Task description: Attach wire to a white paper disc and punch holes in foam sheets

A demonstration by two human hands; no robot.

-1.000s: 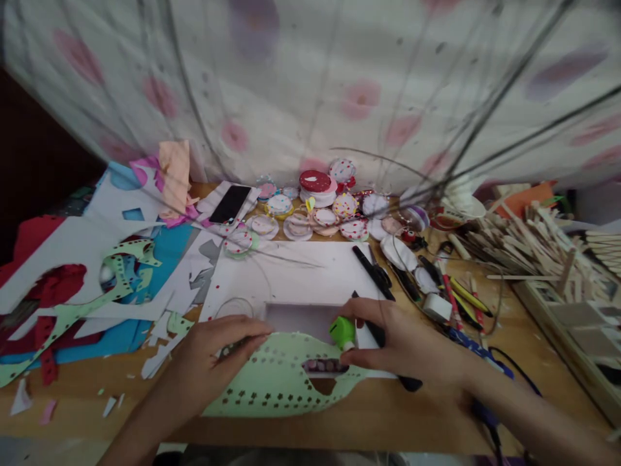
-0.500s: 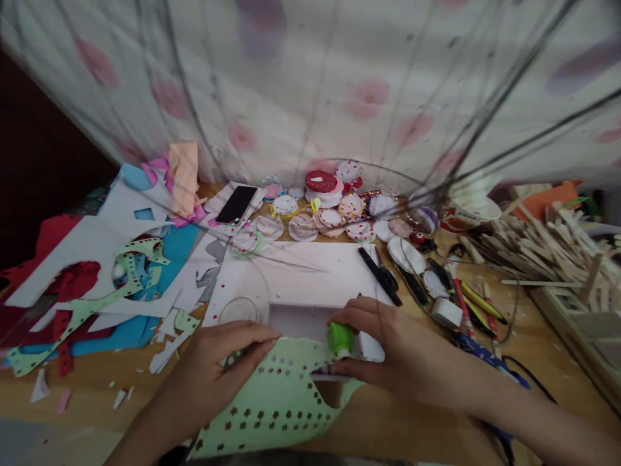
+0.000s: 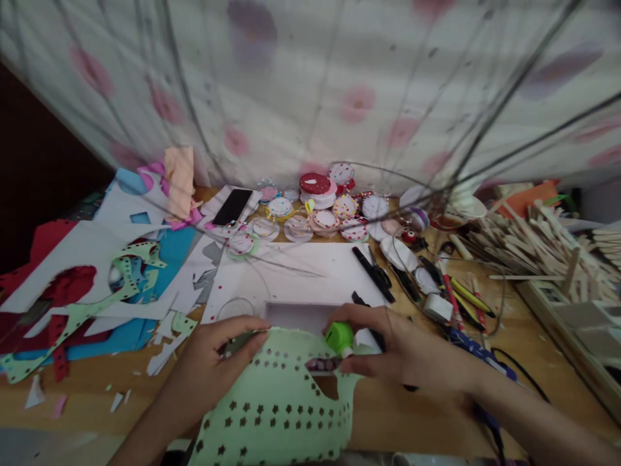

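A pale green paper sheet (image 3: 272,414) dotted with small punched holes lies near the table's front edge. My left hand (image 3: 213,362) pinches its upper left edge, fingers closed on the paper. My right hand (image 3: 392,353) is closed around a small green craft punch (image 3: 339,338) that sits on the sheet's top edge. Just behind both hands lies a white sheet (image 3: 295,275) with a shallow white box (image 3: 295,316) on it.
Cut coloured paper scraps (image 3: 82,285) cover the left side. A black phone (image 3: 231,206) and several decorated paper discs (image 3: 315,217) sit at the back. Pens and a tape roll (image 3: 436,306) lie to the right, beside a pile of wooden sticks (image 3: 538,249). A patterned cloth hangs behind.
The green sheet has been turned and drawn toward me, so more of it hangs over the front edge. Both hands kept their grip and the punch stayed on the sheet's top edge.
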